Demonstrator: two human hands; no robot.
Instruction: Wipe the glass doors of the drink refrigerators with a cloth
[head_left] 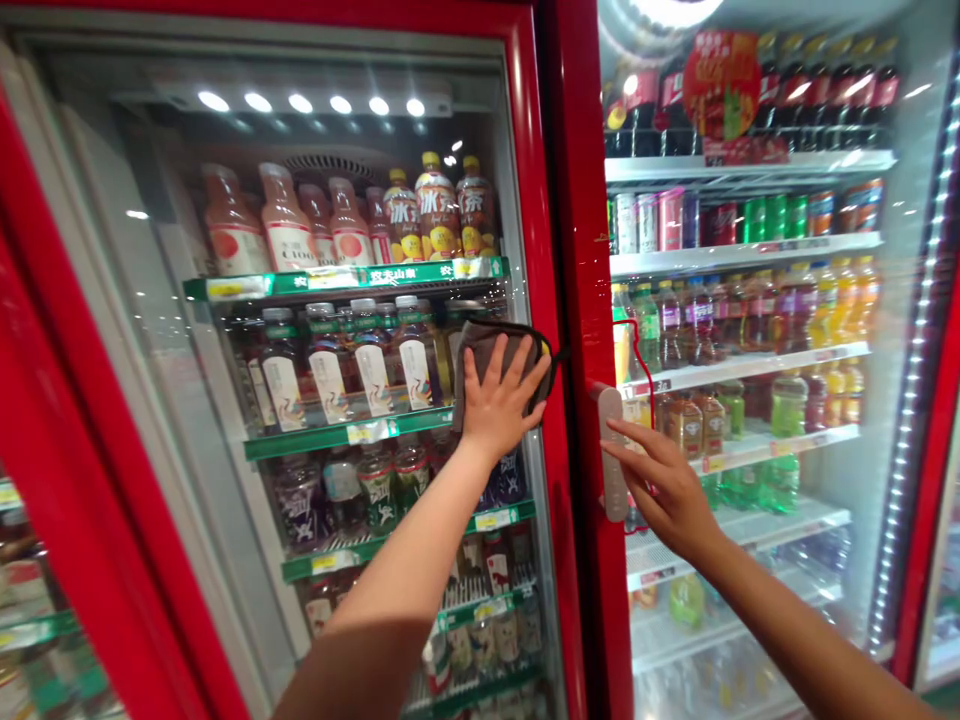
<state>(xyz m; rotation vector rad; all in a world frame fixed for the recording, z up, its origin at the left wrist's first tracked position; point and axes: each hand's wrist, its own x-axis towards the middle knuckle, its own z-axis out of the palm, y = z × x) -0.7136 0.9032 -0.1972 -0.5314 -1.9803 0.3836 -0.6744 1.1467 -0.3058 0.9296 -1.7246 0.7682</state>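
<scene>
My left hand [499, 400] lies flat with fingers spread over a dark grey cloth [471, 350] with a black edge. The cloth is pressed on the glass door [315, 470] of a red-framed drinks fridge, near the door's right side. My right hand [667, 490] has its fingers stretched out towards the pale door handle [613, 455] of the fridge to the right. Its fingertips overlap the handle's edge; whether they touch it I cannot tell. Nothing shows in this hand.
Behind the left glass, bottles [367, 360] stand on green-edged shelves [345, 275]. The right fridge holds cola bottles [825, 85], cans [757, 215] and coloured drinks on white shelves [750, 370]. Red door frames [544, 200] run between the fridges, and another fridge edge is at far left.
</scene>
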